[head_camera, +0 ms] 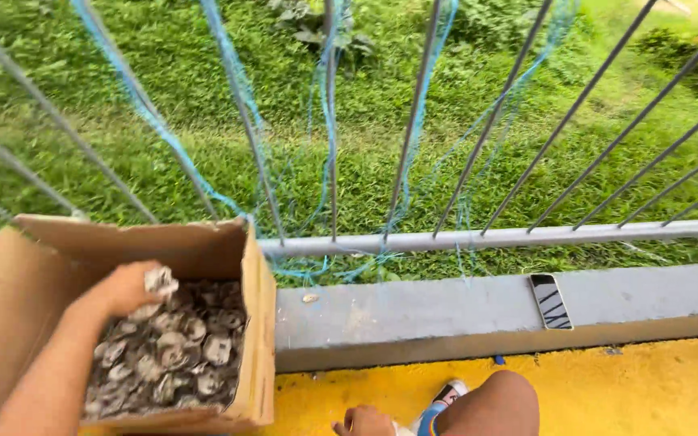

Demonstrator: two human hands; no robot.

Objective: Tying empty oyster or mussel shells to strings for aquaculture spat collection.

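Left hand [127, 288] clamped on a grey shell [160, 280] over the cardboard box [256, 323], near left; right hand [363, 421] curled together near the knee [498, 400].

A grey metal railing [478, 237] of thin slanted bars runs across the view, with strands of blue string [155, 121] tangled loosely among the bars and trailing down to the bottom rail. Beyond it lies thick green grass [381, 145]; below it a grey concrete ledge [414, 315] carries a dark phone [550, 300] lying flat, screen up, well to the right. The floor [624, 387] nearest me is painted bright yellow.
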